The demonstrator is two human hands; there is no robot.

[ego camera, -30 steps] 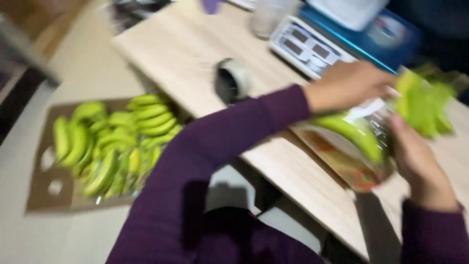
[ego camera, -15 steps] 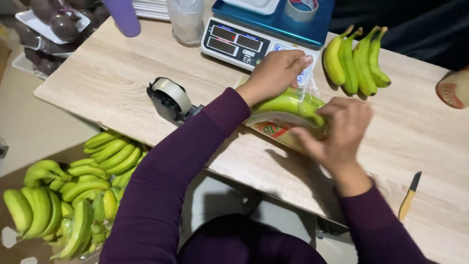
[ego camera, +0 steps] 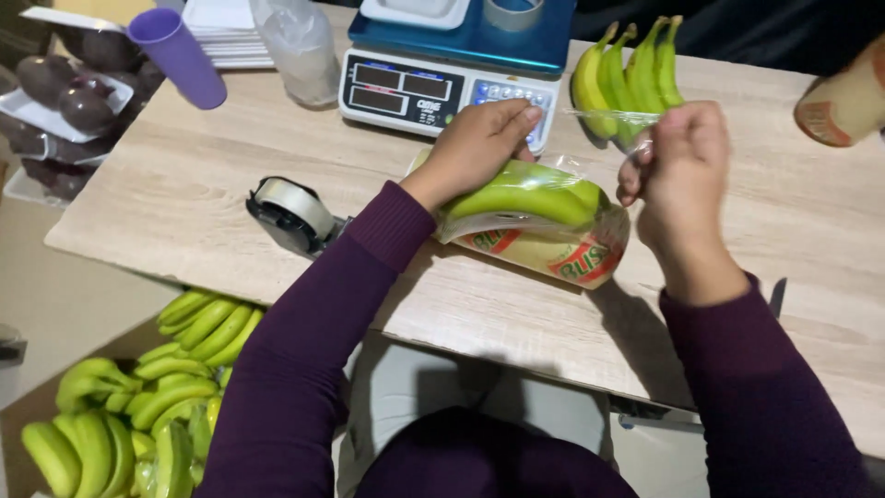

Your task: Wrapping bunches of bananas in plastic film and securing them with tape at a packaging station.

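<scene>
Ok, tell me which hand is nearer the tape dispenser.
Left. The left hand rests on the bagged bananas, right of the tape dispenser; the right hand pinches the bag's plastic farther right, beyond the bananas.

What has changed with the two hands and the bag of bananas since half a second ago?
The right hand left the bagged bananas and rose, now pinching the bag's clear plastic end and pulling it up. The left hand stays pressed on the bananas. The scale, tape dispenser and loose banana bunch kept their places on the table.
</scene>
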